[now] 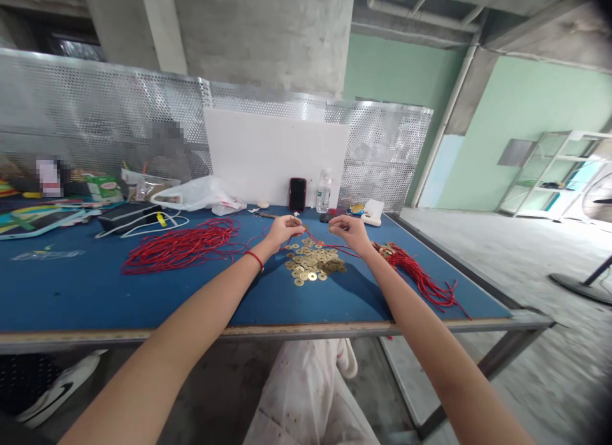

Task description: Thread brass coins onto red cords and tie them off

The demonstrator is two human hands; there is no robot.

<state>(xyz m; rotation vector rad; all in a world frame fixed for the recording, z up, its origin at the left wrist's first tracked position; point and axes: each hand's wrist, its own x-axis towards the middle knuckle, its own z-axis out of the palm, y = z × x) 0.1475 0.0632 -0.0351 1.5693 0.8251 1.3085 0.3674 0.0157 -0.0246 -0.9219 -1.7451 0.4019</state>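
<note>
My left hand (285,231) is pinched on a red cord (329,245), part of which runs across toward my right hand; a small brassy bit shows at the fingertips. Above the right side of the coin heap, my right hand (350,231) has its thumb and fingers closed on what looks like a brass coin, mostly hidden. Between and below both hands lies a loose pile of brass coins (313,260) with holes in the middle. A big bundle of red cords (184,246) spreads to the left. Strung coins with red tassel-like cords (421,276) lie by my right forearm.
Along the back of the blue table (143,301) stand a dark phone (297,194), a water bottle (324,193) and a white plastic bag (203,195). A black case with a pale cable (127,220) lies left. A white board (277,155) rises behind.
</note>
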